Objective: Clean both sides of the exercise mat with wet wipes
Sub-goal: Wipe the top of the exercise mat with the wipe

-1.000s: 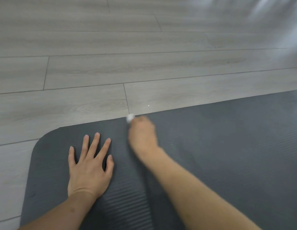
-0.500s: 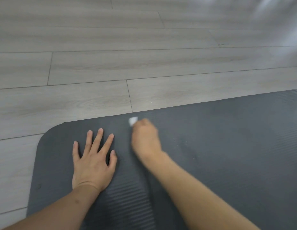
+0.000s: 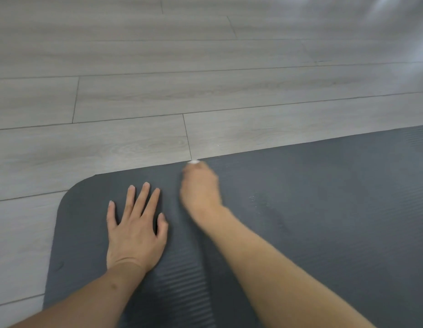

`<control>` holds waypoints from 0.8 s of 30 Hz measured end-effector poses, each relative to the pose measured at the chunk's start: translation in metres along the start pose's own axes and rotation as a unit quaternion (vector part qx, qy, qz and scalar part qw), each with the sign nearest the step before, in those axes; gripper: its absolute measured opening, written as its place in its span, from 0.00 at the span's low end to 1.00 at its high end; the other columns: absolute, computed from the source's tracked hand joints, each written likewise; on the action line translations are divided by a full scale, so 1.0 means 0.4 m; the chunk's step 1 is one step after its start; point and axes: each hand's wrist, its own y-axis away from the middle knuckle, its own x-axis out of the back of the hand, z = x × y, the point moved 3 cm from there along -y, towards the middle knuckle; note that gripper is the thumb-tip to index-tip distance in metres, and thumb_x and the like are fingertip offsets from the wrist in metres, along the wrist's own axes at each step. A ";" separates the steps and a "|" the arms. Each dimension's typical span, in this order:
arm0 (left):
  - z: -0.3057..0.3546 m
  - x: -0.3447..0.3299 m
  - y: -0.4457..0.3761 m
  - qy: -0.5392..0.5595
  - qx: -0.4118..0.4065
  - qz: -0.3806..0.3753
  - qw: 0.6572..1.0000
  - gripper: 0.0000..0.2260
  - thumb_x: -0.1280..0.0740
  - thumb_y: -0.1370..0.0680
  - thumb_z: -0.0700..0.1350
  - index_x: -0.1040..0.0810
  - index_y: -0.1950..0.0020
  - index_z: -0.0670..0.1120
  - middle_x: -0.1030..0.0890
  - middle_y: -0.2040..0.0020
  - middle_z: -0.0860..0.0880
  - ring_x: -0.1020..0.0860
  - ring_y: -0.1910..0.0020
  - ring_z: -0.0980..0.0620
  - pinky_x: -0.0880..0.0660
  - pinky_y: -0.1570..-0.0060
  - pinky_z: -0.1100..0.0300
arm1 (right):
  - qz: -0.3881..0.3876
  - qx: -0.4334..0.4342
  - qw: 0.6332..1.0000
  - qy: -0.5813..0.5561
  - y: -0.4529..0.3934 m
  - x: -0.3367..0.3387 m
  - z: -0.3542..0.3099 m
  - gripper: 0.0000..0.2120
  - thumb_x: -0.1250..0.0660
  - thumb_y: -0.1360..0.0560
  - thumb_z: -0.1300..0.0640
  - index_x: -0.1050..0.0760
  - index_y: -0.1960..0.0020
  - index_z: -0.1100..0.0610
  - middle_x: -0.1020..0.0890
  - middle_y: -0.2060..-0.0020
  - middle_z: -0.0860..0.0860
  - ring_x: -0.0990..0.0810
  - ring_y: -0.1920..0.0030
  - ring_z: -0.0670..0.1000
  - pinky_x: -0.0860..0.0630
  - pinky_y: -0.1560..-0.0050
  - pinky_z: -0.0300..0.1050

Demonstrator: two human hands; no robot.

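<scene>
A dark grey ribbed exercise mat (image 3: 324, 209) lies flat on the floor, its rounded corner at the left. My left hand (image 3: 134, 228) rests flat on the mat with fingers spread, near that corner. My right hand (image 3: 199, 185) is blurred with motion at the mat's far edge and holds a small white wet wipe (image 3: 193, 162); only a sliver of the wipe shows past the fingertips. A faint damp patch (image 3: 260, 201) marks the mat to the right of my right wrist.
Pale grey wood-plank floor (image 3: 158, 91) surrounds the mat on the far side and the left. A bright blurred glare sits in the top right corner.
My right hand drew the wipe back a little from the far edge, then pushed it out to the edge again. My left hand stayed pressed flat on the mat.
</scene>
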 end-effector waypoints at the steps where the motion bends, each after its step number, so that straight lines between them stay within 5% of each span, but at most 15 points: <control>1: 0.000 -0.001 0.001 -0.001 -0.001 0.003 1.000 0.30 0.55 0.18 0.59 0.41 0.16 0.54 0.49 0.16 0.56 0.55 0.16 0.53 0.56 0.20 0.39 | -0.034 0.063 0.997 0.002 0.013 -0.022 -0.042 0.12 0.38 0.25 0.66 0.23 0.44 0.62 0.22 0.46 0.59 0.23 0.47 0.59 0.25 0.46 0.52; 4: 0.002 -0.003 -0.001 0.000 -0.001 0.009 1.000 0.30 0.54 0.18 0.58 0.40 0.17 0.53 0.48 0.16 0.56 0.53 0.16 0.53 0.56 0.19 0.39 | -0.032 0.129 0.990 0.051 -0.040 0.009 0.069 0.15 0.42 0.26 0.68 0.25 0.41 0.63 0.22 0.45 0.60 0.24 0.44 0.61 0.24 0.43 0.54; 8: 0.004 -0.005 -0.001 -0.005 0.002 0.013 1.000 0.30 0.55 0.18 0.59 0.42 0.16 0.53 0.50 0.16 0.56 0.55 0.16 0.53 0.57 0.19 0.40 | 0.048 -0.133 0.984 0.111 -0.091 0.191 0.410 0.08 0.43 0.24 0.66 0.25 0.54 0.62 0.21 0.53 0.61 0.22 0.50 0.63 0.29 0.54 0.52; 10: 0.004 -0.004 -0.003 -0.007 0.004 0.012 1.000 0.30 0.55 0.18 0.59 0.42 0.16 0.53 0.50 0.16 0.56 0.55 0.16 0.54 0.57 0.19 0.40 | 0.105 -0.201 0.971 0.080 -0.083 0.214 0.429 0.08 0.43 0.24 0.65 0.25 0.57 0.61 0.20 0.53 0.61 0.22 0.52 0.64 0.29 0.55 0.52; 12: 0.002 -0.004 -0.003 -0.008 0.004 0.007 1.000 0.30 0.55 0.18 0.59 0.42 0.16 0.52 0.50 0.16 0.56 0.56 0.16 0.54 0.57 0.19 0.40 | 0.107 -0.139 0.982 0.066 -0.074 0.139 0.297 0.12 0.43 0.25 0.67 0.22 0.53 0.60 0.19 0.52 0.59 0.20 0.50 0.61 0.26 0.50 0.51; 15: 0.002 -0.003 -0.001 -0.005 0.001 0.008 1.000 0.31 0.55 0.19 0.58 0.41 0.16 0.52 0.50 0.16 0.56 0.55 0.16 0.54 0.56 0.19 0.40 | -0.020 0.075 0.997 0.009 0.008 -0.017 0.025 0.14 0.40 0.26 0.68 0.22 0.44 0.62 0.20 0.47 0.58 0.22 0.45 0.60 0.26 0.43 0.52; 18: 0.002 0.000 -0.002 -0.005 -0.001 0.006 1.000 0.31 0.55 0.19 0.58 0.41 0.16 0.52 0.48 0.16 0.56 0.55 0.16 0.53 0.56 0.19 0.39 | -0.047 0.161 0.986 -0.011 0.013 -0.002 0.029 0.17 0.40 0.25 0.68 0.26 0.37 0.63 0.22 0.45 0.61 0.25 0.43 0.62 0.26 0.41 0.55; 24: 0.006 -0.001 -0.003 -0.007 0.004 0.010 1.000 0.30 0.54 0.18 0.58 0.40 0.17 0.52 0.46 0.16 0.55 0.53 0.16 0.53 0.56 0.19 0.40 | 0.116 -0.180 0.976 0.048 -0.011 0.228 0.483 0.09 0.39 0.21 0.61 0.22 0.48 0.64 0.20 0.51 0.63 0.23 0.51 0.65 0.28 0.51 0.53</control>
